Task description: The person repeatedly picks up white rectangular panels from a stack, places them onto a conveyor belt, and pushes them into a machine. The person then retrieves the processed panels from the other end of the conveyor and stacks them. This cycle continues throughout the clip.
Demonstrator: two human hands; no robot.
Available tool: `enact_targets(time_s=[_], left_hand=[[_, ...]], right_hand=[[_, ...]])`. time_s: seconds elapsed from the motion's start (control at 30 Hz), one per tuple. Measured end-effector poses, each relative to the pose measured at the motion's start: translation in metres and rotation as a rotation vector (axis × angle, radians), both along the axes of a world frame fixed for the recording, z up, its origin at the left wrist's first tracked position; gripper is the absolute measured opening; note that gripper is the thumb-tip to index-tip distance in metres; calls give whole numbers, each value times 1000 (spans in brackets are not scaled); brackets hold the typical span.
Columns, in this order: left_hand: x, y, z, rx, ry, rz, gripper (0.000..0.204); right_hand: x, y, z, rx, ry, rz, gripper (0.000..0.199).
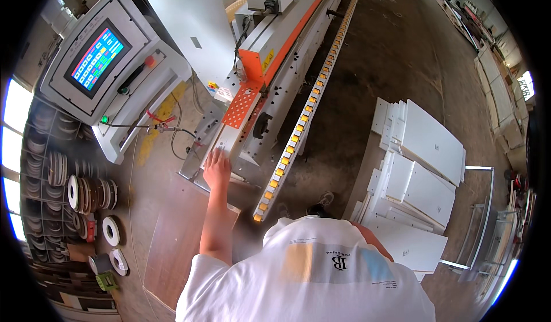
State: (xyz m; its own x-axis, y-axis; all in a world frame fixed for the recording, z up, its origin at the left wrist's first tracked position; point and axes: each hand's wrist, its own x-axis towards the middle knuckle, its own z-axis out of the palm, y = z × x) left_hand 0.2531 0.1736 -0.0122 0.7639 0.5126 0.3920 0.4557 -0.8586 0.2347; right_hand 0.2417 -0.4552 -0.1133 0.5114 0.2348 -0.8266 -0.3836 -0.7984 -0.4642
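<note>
My left hand [217, 168] lies flat on the pale metal end of an edge-banding machine's infeed bed [232, 139], fingers stretched out, holding nothing. Just beyond the fingertips is an orange plate with holes [240, 108]. Only a strip of my right arm [373, 241] shows past the white shirt, beside a stack of white panels [422, 184]. The right hand itself is hidden. Several panels in that stack lie unevenly, overlapping one another.
A rail with yellow rollers [295, 139] runs along the machine's right side. At left stands a control console [97, 58] with a lit screen [99, 58]. Rolls of edge banding [86, 194] sit by a rack. A brown board [178, 236] lies on the floor, and a metal frame [488, 207] stands at right.
</note>
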Motion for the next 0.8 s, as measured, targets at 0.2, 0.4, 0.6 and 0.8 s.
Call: enact_targets(time_s=[0.2, 0.4, 0.6, 0.8], left_hand=[[0, -1, 2, 72, 19, 2, 29], [1, -3, 3, 66, 20, -1, 30], [19, 1, -8, 47, -14, -12, 30], [74, 4, -20, 71, -32, -7, 34]], right_hand=[[0, 0, -1, 7, 1, 12, 61], [1, 1, 0, 11, -1, 23, 62], [1, 3, 1, 19, -8, 51, 62], [3, 1, -12, 82, -51, 177, 62]])
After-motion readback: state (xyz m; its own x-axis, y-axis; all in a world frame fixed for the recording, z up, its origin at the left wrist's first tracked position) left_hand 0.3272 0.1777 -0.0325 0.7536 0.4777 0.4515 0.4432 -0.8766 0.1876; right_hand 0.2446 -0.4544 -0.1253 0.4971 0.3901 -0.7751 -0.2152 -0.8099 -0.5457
